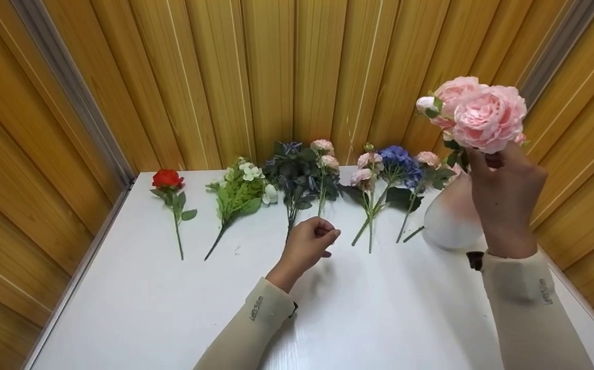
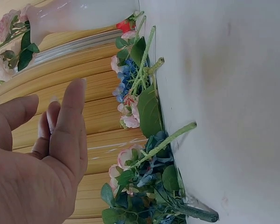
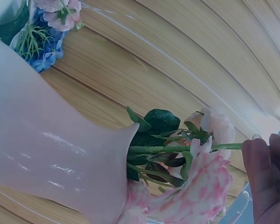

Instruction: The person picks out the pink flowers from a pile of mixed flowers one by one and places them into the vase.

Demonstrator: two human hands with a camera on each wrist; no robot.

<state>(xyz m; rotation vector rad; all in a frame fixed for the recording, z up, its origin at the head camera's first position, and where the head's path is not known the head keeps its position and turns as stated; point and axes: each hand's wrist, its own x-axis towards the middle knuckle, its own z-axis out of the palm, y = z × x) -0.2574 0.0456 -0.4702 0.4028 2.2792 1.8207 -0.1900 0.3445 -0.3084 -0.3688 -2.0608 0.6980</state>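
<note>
In the head view my right hand (image 1: 507, 198), raised over the vase (image 1: 448, 218) at the right, grips a pink peony (image 1: 489, 118) just under its blooms. The right wrist view shows its green stem (image 3: 228, 146) pinched between thumb and fingers, running down into the mouth of the pink-white vase (image 3: 55, 135). Other pink flowers (image 3: 200, 182) with dark leaves stand in that mouth. My left hand (image 1: 307, 241) hovers over the middle of the table, fingers loosely bent and holding nothing. Nearest to it are a dark blue-green bunch (image 1: 294, 177) and a pale pink flower (image 1: 327, 159).
Along the back of the white table (image 1: 147, 308) lie a red rose (image 1: 167, 179), a green-and-white bunch (image 1: 237, 192), pink flowers (image 1: 363, 172) and a blue hydrangea (image 1: 399, 162). Wood-panelled walls (image 1: 266, 77) enclose the table at the back and sides.
</note>
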